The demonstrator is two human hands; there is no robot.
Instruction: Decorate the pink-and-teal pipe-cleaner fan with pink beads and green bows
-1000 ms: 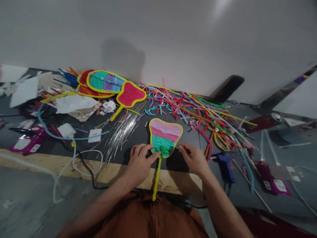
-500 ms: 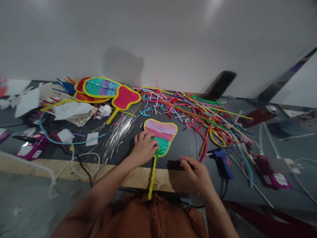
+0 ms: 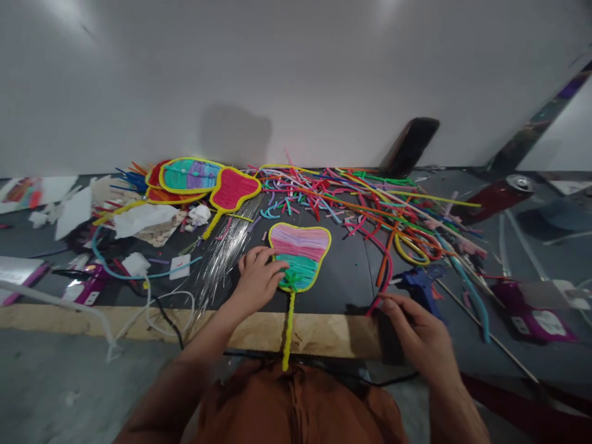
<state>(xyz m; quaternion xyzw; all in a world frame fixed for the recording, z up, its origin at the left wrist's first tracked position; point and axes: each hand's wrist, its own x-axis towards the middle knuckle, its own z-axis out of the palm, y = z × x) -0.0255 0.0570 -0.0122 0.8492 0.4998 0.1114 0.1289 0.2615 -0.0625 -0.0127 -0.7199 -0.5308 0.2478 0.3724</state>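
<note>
A flat, fan-shaped pipe-cleaner piece (image 3: 300,237) with a yellow rim, pink, lilac and green bands and a yellow stem (image 3: 288,333) lies in front of me. My left hand (image 3: 259,279) rests over its left edge, fingers stretched out and apart. To the right, my right hand (image 3: 419,333) has thumb and index finger pressed together, beside the lower end of a pink pipe cleaner (image 3: 387,271). Whether the fingertips grip that strand or something small is unclear. Just behind this hand lies a blue glue gun (image 3: 420,287), partly hidden by it.
Loose pipe cleaners (image 3: 324,191) lie heaped along the back. A red fan piece (image 3: 235,190), silver tinsel (image 3: 226,246) and white cables (image 3: 148,308) are at left. A phone (image 3: 411,147) leans on the wall, near scissors (image 3: 411,250) and a can (image 3: 502,196).
My right hand has moved right, from beside the stem to the glue gun and pink strand. My left hand has slid slightly left on the piece, uncovering more green. The view has shifted a little.
</note>
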